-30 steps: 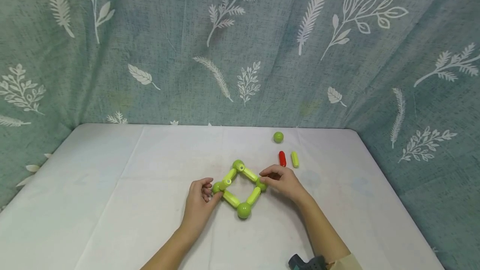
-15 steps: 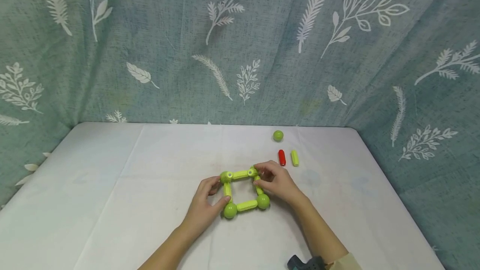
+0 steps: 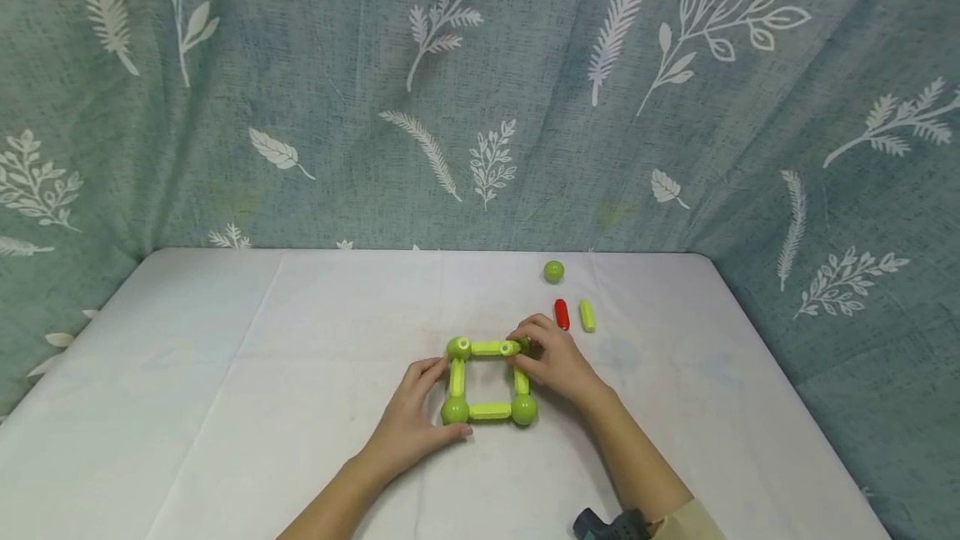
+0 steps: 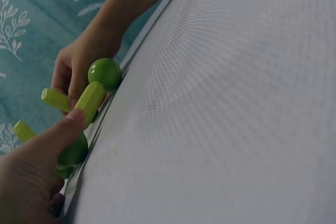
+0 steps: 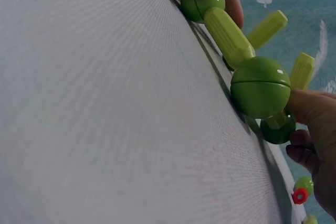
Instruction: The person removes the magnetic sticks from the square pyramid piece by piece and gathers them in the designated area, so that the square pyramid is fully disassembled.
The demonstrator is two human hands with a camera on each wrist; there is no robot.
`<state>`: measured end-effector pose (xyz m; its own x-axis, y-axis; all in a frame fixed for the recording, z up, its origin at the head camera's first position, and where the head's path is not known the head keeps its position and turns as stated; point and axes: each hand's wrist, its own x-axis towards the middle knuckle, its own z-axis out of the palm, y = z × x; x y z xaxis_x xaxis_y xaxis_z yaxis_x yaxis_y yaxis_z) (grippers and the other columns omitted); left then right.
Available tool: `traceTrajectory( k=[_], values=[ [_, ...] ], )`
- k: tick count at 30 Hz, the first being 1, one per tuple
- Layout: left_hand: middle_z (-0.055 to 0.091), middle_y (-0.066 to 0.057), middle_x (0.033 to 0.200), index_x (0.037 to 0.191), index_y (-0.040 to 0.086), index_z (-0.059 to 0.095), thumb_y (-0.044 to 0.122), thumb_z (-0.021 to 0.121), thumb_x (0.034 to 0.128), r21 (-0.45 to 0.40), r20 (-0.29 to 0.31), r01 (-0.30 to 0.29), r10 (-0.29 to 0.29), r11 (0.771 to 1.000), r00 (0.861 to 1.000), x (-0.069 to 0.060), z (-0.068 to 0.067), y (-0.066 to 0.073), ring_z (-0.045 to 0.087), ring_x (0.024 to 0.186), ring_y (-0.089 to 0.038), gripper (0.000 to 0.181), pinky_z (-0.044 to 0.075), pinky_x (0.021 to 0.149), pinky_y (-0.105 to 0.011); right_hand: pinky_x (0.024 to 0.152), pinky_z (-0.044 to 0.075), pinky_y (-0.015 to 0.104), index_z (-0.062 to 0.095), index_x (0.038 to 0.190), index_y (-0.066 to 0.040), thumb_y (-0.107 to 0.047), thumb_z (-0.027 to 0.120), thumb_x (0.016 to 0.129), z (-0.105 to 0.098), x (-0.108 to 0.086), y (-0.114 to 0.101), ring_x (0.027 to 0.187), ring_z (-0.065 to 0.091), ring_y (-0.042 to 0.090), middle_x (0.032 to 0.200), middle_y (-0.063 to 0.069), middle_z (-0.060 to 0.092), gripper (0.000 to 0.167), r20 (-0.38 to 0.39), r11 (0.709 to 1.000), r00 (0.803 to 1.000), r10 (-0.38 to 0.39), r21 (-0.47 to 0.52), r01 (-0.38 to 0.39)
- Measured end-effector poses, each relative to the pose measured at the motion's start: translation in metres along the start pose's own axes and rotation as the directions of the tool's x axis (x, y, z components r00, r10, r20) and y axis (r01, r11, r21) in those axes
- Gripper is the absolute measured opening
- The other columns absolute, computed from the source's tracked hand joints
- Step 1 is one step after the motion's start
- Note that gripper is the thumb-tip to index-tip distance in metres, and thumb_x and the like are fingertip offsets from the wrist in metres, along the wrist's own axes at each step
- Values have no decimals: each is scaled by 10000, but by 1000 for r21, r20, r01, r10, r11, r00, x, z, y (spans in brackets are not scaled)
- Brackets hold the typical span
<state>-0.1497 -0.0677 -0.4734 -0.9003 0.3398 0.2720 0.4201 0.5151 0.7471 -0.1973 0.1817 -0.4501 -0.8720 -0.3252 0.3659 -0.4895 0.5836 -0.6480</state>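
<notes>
A square frame [image 3: 491, 411] of green balls and yellow-green rods lies flat on the white cloth, with short rods [image 3: 506, 348] standing up from its two far balls. My left hand [image 3: 408, 427] spans its left side, fingers by the far ball and thumb at the near-left ball [image 3: 454, 410]; in the right wrist view that thumb presses the ball [image 5: 202, 3]. At the far-right corner my right hand [image 3: 558, 363] pinches the ball, partly covering it. The right wrist view shows these fingers [image 5: 307, 106] behind the near-right ball [image 5: 261, 87].
Beyond my right hand lie a loose red rod [image 3: 562, 314] and a yellow-green rod [image 3: 587, 316], with a single green ball [image 3: 553, 271] farther back. A patterned teal curtain [image 3: 337, 148] hangs behind the white table [image 3: 225, 340].
The frame has turned from a diamond to lying square to me. My left thumb has shifted to the near-left ball, and my right hand has moved slightly away from me with the far-right corner.
</notes>
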Motion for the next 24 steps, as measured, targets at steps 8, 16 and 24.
traceTrajectory(
  k=[8, 16, 24],
  values=[
    [515, 24, 1144, 1216, 63, 567, 146, 828, 714, -25, -63, -56, 54, 998, 997, 0, 2, -4, 558, 1071, -144, 572, 459, 962, -303, 582, 423, 190, 651, 980, -109, -101, 752, 802, -1, 0, 4, 688, 463, 97, 871, -34, 560, 204, -34, 999, 999, 35, -4, -35],
    [516, -9, 1150, 1230, 64, 569, 80, 724, 819, -48, -108, 41, -46, 998, 993, 1, 0, -2, 524, 980, -94, 440, 487, 876, -279, 521, 378, 189, 623, 1034, -92, -144, 737, 821, 0, 1, 5, 585, 425, 89, 656, -29, 481, 247, -33, 981, 983, 183, 76, -180],
    [516, 4, 1168, 1247, 70, 565, 102, 695, 849, -47, -112, 51, -56, 998, 992, 0, -1, -1, 502, 971, -77, 420, 480, 865, -277, 498, 333, 175, 632, 976, -108, -176, 741, 813, 3, -1, 8, 560, 409, 87, 604, -37, 444, 208, -65, 958, 962, 265, 126, -256]
  ],
)
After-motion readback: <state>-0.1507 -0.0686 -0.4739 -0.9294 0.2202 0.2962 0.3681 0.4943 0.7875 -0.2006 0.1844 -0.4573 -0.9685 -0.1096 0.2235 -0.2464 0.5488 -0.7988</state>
